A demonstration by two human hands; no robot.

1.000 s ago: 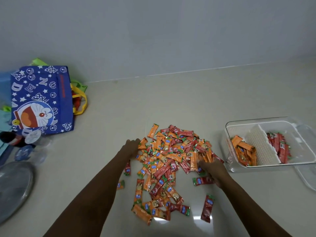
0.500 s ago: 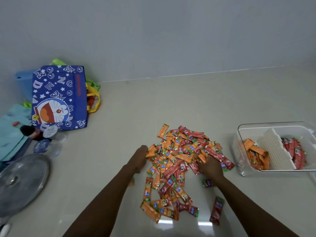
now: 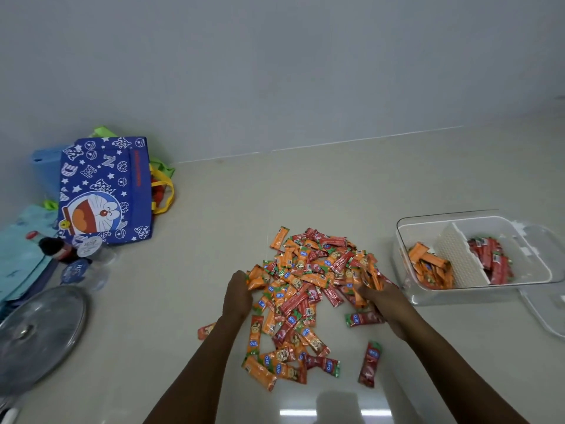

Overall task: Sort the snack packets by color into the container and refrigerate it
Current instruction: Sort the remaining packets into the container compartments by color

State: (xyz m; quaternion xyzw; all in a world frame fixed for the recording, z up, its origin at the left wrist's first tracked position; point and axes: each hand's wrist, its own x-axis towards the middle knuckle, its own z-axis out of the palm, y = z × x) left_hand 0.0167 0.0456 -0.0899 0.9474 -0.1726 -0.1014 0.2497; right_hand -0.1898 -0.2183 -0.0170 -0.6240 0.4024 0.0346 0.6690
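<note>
1. A big pile of packets [image 3: 308, 283], orange and red, lies in the middle of the tabletop [image 3: 232, 209].
2. The left hand [image 3: 237, 293] touches the pile at 9 o'clock; I cannot tell its grip.
3. The right hand [image 3: 383, 304] digs in at 3 o'clock, grip hidden.
4. The box [image 3: 406, 293] sits at 3 o'clock, orange left, red right.

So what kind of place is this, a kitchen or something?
Probably a home kitchen counter, though I can't be sure. A pot lid and bottles lie on the pale counter, beside a cartoon tote bag and a clear divided container.
</note>
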